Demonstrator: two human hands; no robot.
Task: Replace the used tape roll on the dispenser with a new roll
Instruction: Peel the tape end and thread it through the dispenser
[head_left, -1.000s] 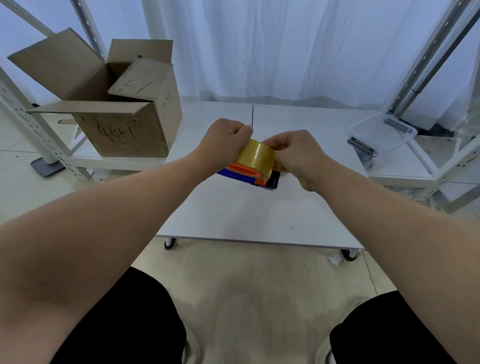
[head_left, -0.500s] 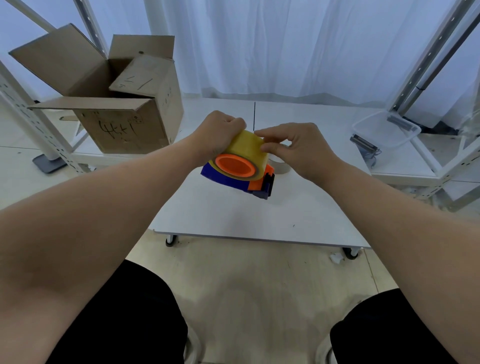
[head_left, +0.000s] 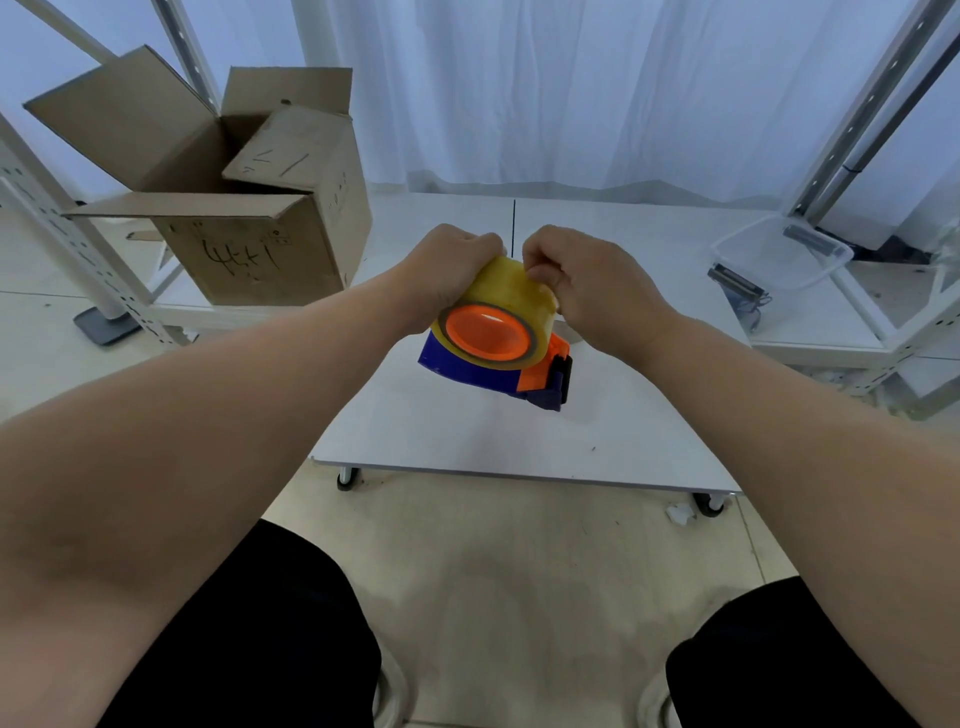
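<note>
A blue and orange tape dispenser is held in the air above the white table. A yellowish clear tape roll sits on its orange hub, whose open end faces me. My left hand grips the roll and dispenser from the left. My right hand is curled on the roll's top right, its fingertips pinching at the tape surface. The dispenser's cutter end points down to the right.
An open cardboard box stands on a low shelf at the left. A clear plastic tub and a dark metal part lie on the right shelf. White metal racks flank both sides. My knees are below.
The dispenser tipped until its orange hub faces me and sank slightly. My right hand went from flat fingers on the roll to a curled pinch at its top.
</note>
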